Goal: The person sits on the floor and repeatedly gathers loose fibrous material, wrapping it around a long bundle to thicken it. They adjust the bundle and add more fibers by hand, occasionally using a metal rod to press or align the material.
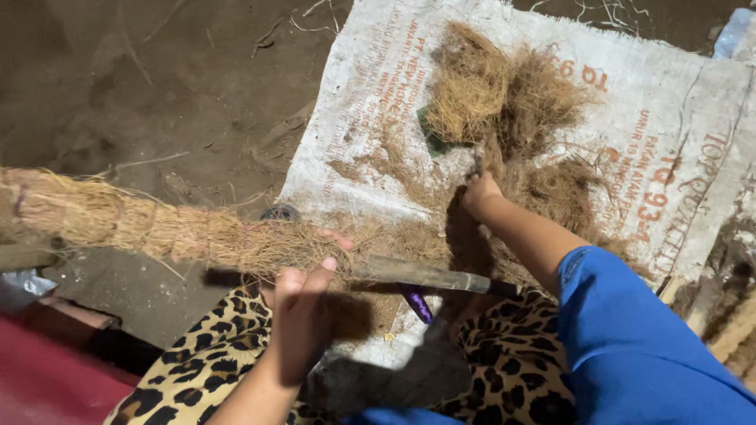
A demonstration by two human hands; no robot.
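My left hand [303, 303] grips the near end of a long bundle of brown coir fibre [134, 224] that runs off to the left, bound tight along its length. A dark wooden stick [425, 275] pokes out of the bundle toward the right, across my lap. My right hand [480, 193] reaches forward with its fingers closed on strands at the edge of a loose pile of fibre [496, 102] lying on a white woven sack [378, 86]. My right arm wears a blue sleeve [630, 330].
The sack is spread on a dirt floor [142, 86]. My knees are covered in leopard-print cloth [504, 346]. A small purple object [417, 303] lies under the stick. A green scrap [431, 140] peeks from the pile. Red cloth [47, 378] sits at bottom left.
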